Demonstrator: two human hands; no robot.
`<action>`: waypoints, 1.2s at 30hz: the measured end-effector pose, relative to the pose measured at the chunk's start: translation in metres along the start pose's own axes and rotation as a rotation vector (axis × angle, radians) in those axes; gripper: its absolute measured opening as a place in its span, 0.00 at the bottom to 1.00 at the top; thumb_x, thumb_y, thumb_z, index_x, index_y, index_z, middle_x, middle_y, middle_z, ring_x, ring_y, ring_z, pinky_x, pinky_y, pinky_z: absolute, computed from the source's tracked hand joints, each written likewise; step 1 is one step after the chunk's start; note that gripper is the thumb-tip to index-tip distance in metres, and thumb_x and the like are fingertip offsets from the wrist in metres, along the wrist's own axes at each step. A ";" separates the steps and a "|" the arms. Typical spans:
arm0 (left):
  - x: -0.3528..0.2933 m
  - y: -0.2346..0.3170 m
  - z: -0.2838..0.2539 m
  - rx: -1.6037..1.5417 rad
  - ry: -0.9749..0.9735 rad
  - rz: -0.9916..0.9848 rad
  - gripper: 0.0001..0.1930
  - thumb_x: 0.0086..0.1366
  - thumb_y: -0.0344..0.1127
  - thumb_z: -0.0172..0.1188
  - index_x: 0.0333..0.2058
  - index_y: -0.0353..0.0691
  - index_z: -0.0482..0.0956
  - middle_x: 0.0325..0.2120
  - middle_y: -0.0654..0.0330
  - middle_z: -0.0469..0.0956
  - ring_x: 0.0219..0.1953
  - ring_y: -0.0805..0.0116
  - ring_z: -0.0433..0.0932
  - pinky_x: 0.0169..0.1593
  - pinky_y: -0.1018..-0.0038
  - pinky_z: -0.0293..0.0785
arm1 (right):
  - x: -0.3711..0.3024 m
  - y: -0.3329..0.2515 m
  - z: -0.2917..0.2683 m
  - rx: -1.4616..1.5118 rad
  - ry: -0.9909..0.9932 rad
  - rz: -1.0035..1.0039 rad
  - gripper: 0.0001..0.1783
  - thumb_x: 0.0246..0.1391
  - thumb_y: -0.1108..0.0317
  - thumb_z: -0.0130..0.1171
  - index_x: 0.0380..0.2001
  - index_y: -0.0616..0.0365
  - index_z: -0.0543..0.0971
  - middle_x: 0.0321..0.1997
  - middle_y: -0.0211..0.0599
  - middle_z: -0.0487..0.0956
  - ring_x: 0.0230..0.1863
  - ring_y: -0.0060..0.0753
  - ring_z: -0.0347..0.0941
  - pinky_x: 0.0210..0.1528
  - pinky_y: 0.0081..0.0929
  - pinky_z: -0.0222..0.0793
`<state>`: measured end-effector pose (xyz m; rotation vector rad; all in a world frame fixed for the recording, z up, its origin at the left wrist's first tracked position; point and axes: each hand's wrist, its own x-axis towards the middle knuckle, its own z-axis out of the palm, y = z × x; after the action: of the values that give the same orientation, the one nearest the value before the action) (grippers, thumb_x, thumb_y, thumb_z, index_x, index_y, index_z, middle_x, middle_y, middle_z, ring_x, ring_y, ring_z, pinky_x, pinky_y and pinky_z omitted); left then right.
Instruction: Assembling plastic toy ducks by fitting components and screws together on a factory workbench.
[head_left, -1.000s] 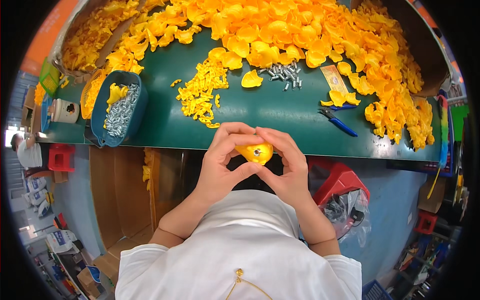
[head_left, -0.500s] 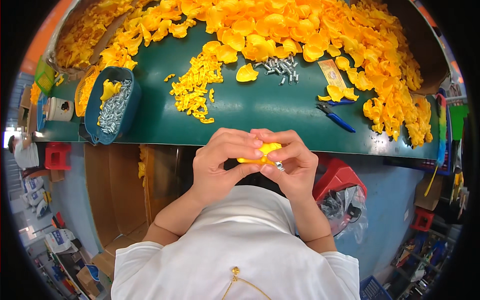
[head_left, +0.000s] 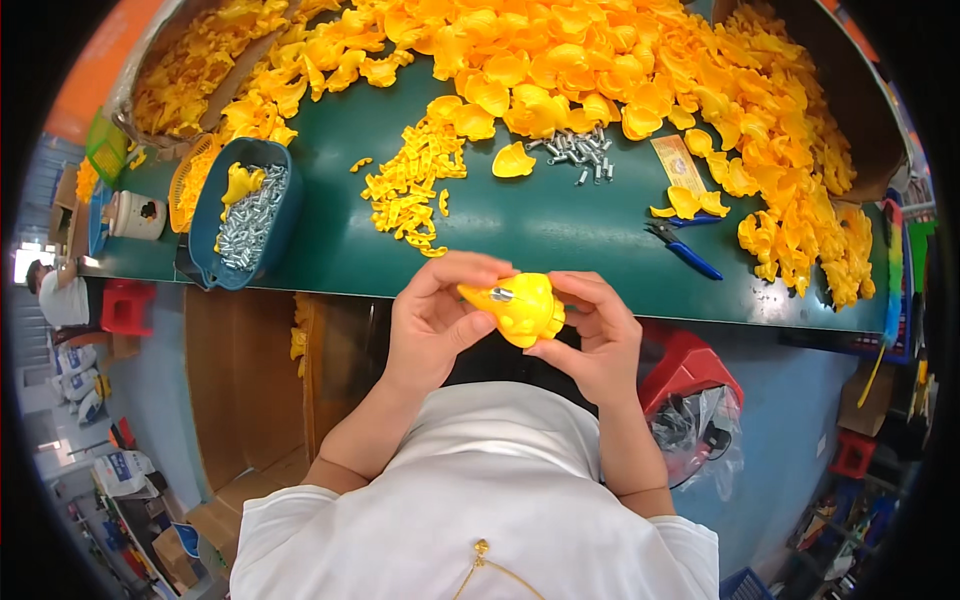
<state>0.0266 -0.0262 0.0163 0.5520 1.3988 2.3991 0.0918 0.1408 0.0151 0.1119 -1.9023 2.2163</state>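
A rounded yellow plastic toy figure (head_left: 532, 310) is between my hands, just off the table's near edge. My right hand (head_left: 600, 335) grips its right side, thumb below and fingers above. With thumb and forefinger, my left hand (head_left: 430, 318) pinches around its pointed left end; the fingertips are slightly blurred. A small silver metal cylinder (head_left: 502, 295) shows in the figure's upper left side. Beyond my hands, small yellow curved pieces (head_left: 420, 185) lie heaped on the table, beside a single yellow shell (head_left: 513, 160) and a little pile of metal cylinders (head_left: 580, 150).
Yellow plastic shells (head_left: 570, 60) are heaped across the back of the green table (head_left: 340, 250). A blue basket (head_left: 285, 225) with metal cylinders stands at left. Blue-handled pliers (head_left: 690, 255) lie at right. Below are a cardboard box (head_left: 230, 390) and a red stool (head_left: 690, 365).
The toy figure has been turned in my hands: its metal cylinder now sits at upper left instead of lower right. My hands have moved apart, uncovering more of it.
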 end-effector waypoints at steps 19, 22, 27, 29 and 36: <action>-0.003 -0.010 0.004 -0.248 0.031 -0.087 0.33 0.50 0.49 0.68 0.51 0.42 0.66 0.50 0.54 0.69 0.55 0.59 0.69 0.56 0.62 0.69 | 0.008 -0.002 0.015 -0.178 0.059 -0.148 0.25 0.39 0.75 0.70 0.43 0.66 0.73 0.44 0.42 0.71 0.47 0.32 0.71 0.51 0.27 0.70; -0.004 -0.004 0.009 -0.167 0.076 -0.090 0.32 0.50 0.46 0.69 0.51 0.44 0.65 0.52 0.53 0.68 0.54 0.59 0.69 0.55 0.62 0.69 | 0.009 -0.001 0.019 -0.136 0.100 -0.138 0.25 0.40 0.75 0.69 0.44 0.66 0.73 0.44 0.42 0.71 0.47 0.33 0.71 0.50 0.27 0.70; -0.007 -0.009 -0.015 -0.219 -0.071 0.040 0.29 0.48 0.30 0.70 0.50 0.39 0.68 0.53 0.47 0.68 0.54 0.59 0.70 0.56 0.65 0.69 | -0.001 0.011 0.022 -0.316 0.057 -0.299 0.24 0.42 0.75 0.67 0.45 0.65 0.72 0.46 0.45 0.71 0.48 0.37 0.71 0.50 0.28 0.69; -0.007 -0.006 -0.020 -0.094 -0.098 0.091 0.30 0.48 0.33 0.71 0.50 0.41 0.68 0.52 0.48 0.69 0.52 0.60 0.71 0.54 0.65 0.70 | 0.000 0.013 0.023 -0.339 0.048 -0.347 0.25 0.42 0.76 0.66 0.46 0.64 0.71 0.47 0.46 0.70 0.49 0.38 0.70 0.50 0.28 0.69; -0.003 0.016 -0.016 -0.101 -0.013 -0.044 0.34 0.44 0.40 0.74 0.50 0.40 0.68 0.55 0.44 0.65 0.52 0.58 0.71 0.54 0.64 0.71 | 0.005 0.009 0.033 -0.361 -0.024 -0.320 0.30 0.36 0.79 0.69 0.46 0.59 0.70 0.47 0.45 0.70 0.48 0.38 0.69 0.49 0.30 0.69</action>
<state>0.0205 -0.0473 0.0227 0.5056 1.2628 2.4113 0.0819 0.1081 0.0126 0.3552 -2.0920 1.6510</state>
